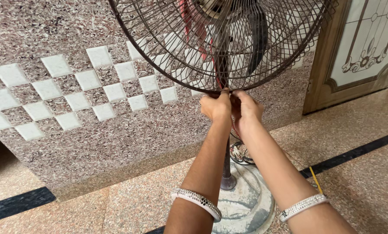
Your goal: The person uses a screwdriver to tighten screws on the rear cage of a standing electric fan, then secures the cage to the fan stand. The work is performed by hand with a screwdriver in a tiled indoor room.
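Note:
A pedestal fan stands in front of me, its round wire grille filling the top of the view. My left hand and my right hand are pressed together at the bottom rim of the grille, fingers closed on the rim or its clip; which part exactly is hidden by the fingers. Dark blades show behind the wires. The thin metal pole runs down between my forearms to a round grey base. Each wrist wears a sparkly white bangle.
A speckled stone wall with white diamond tiles rises just behind the fan. A wooden door with patterned glass stands at the right. A coiled cable lies by the pole. The floor is speckled granite with black strips.

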